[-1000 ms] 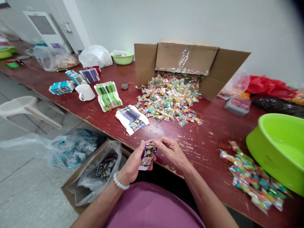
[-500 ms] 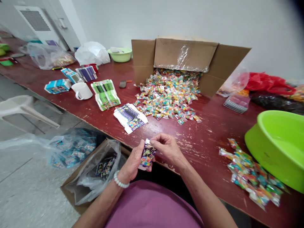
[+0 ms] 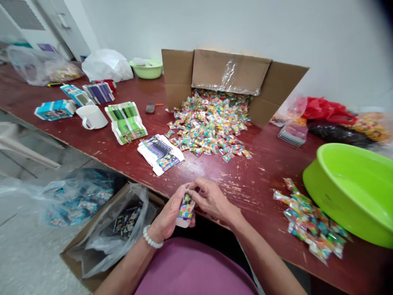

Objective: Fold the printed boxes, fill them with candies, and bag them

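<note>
In my left hand (image 3: 169, 213) is a small printed cardboard box (image 3: 186, 208), purple-black with colourful pictures, its pale bottom flap towards me. The fingers of my right hand (image 3: 211, 200) are closed at the box's top end, pinching there; what lies under the fingertips is hidden. Just beyond my hands, a stack of flat purple and white cartons (image 3: 161, 153) lies on the table. Behind it, wrapped candies (image 3: 211, 123) spill from a cardboard carton (image 3: 231, 71) resting on its side.
Below the table edge at left stands a lined box (image 3: 92, 254) holding finished-looking dark packs (image 3: 129, 221). A green basin (image 3: 346, 196) and loose candies (image 3: 316, 225) are at right. A white mug (image 3: 92, 117) and green flat cartons (image 3: 126, 123) sit at left.
The whole view has shifted, so things on the table appear further left. My right fingers have closed over the box's top, where a white flap showed before. The box stays in my left hand.
</note>
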`<state>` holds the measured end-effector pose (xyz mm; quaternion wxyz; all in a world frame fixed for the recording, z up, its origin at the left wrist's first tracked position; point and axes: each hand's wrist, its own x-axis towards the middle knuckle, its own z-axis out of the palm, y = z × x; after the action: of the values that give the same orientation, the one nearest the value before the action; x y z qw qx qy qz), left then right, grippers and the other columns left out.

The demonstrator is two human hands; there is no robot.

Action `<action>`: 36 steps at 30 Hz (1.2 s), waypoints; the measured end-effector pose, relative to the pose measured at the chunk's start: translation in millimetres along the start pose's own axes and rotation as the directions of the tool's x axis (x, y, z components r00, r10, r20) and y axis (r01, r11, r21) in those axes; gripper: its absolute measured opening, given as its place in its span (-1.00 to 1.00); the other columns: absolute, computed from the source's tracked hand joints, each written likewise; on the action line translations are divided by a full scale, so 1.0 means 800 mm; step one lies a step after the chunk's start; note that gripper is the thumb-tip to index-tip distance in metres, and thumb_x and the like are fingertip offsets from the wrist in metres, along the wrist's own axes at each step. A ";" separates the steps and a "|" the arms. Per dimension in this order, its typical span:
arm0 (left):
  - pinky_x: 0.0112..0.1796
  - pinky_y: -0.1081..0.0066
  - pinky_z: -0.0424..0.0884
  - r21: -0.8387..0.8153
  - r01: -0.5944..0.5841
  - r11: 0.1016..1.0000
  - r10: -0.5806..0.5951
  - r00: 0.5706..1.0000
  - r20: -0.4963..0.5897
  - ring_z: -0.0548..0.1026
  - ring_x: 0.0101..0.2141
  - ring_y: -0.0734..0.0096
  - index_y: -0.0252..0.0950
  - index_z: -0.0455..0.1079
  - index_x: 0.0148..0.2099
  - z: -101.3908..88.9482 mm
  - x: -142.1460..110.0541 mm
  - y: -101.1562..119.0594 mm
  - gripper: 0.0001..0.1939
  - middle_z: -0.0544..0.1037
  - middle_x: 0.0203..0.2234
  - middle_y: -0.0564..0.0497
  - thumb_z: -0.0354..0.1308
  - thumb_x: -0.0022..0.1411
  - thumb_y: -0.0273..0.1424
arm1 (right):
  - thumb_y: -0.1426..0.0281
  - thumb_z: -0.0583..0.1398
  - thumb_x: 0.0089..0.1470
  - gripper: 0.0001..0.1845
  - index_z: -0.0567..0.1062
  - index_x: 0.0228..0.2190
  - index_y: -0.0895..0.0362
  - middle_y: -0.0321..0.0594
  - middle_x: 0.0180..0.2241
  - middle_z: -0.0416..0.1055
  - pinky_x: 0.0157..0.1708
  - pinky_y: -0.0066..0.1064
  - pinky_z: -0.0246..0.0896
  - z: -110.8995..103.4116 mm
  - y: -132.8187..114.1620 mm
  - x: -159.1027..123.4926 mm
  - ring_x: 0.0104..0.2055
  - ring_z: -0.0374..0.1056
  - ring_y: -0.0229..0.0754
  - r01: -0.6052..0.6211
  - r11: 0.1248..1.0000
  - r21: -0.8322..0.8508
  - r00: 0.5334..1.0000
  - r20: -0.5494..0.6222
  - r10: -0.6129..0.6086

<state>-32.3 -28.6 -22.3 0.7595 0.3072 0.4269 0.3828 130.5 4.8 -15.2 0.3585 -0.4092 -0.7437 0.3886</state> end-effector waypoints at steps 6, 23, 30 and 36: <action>-0.31 0.34 0.52 -0.043 -0.070 0.997 0.067 0.994 -0.081 0.56 -0.32 0.35 -0.26 0.37 -0.07 -0.014 0.010 0.022 -0.57 0.60 -0.16 -0.09 0.41 0.06 -0.29 | 0.22 0.24 0.10 -0.60 0.47 -0.04 0.11 0.02 -0.03 0.44 0.00 -0.08 0.15 -0.088 0.103 0.042 0.03 0.27 0.12 -0.361 0.825 -0.435 0.851 -0.515 0.101; -0.49 0.35 0.56 -0.034 -0.185 0.982 0.166 0.939 -0.302 0.55 -0.42 0.35 -0.29 0.31 -0.20 -0.050 0.022 0.039 -0.51 0.53 -0.41 0.07 0.50 -0.11 -0.37 | 0.16 0.24 0.14 -0.73 0.49 -0.31 0.13 -0.25 -0.39 0.49 -0.33 -0.40 0.26 -0.030 0.014 -0.005 -0.37 0.37 -0.21 -0.172 0.921 0.349 0.846 -0.426 0.320; -0.26 0.25 0.56 -0.173 -0.054 0.983 0.044 0.997 -0.062 0.58 -0.29 0.30 -0.27 0.32 -0.07 -0.039 0.001 0.022 -0.43 0.57 -0.24 0.00 0.47 -0.12 -0.54 | 0.19 0.30 0.06 -0.74 0.46 -0.33 0.11 -0.32 -0.43 0.45 -0.38 -0.43 0.22 0.013 0.000 -0.009 -0.42 0.33 -0.25 -0.142 0.901 0.409 0.819 -0.463 0.339; -0.28 0.45 0.44 0.011 -0.006 1.000 0.004 0.977 0.214 0.52 -0.35 0.45 -0.40 0.42 0.04 -0.024 -0.005 0.006 -0.51 0.57 -0.29 -0.04 0.33 0.00 -0.57 | 0.27 0.23 0.16 -0.83 0.56 -0.30 0.11 -0.27 -0.39 0.54 -0.34 -0.40 0.27 -0.010 -0.016 -0.006 -0.39 0.41 -0.21 -0.178 0.977 0.120 0.945 -0.255 0.204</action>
<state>-52.2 -26.5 -25.5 0.7983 0.3519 0.3440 0.3471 134.7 -1.7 -1.7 0.4347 -0.5102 -0.6263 0.3981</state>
